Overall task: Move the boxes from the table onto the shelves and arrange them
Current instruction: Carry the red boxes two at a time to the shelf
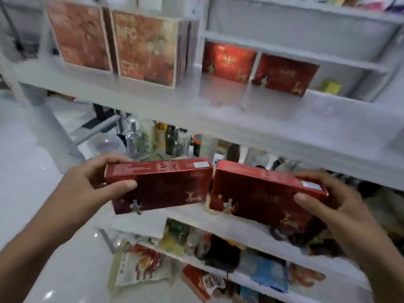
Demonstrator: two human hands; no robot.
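My left hand [96,184] grips a flat dark red box [166,189] by its left end. My right hand [328,206] grips a second, matching red box [260,193] by its right end. Both boxes are held in the air side by side, almost touching, in front of a white shelf unit [218,110]. On the shelf above them stand two similar red boxes [228,60] [286,73], upright and facing me. Left of those, two large orange-red boxes [78,33] [146,49] stand upright on the same shelf.
Bottles and jars [153,138] crowd the shelf level behind the held boxes. Lower shelves hold bags and packets [218,248]. A small yellow-green packet [331,86] sits at the right of the upper shelf. White glossy floor [32,171] lies to the left.
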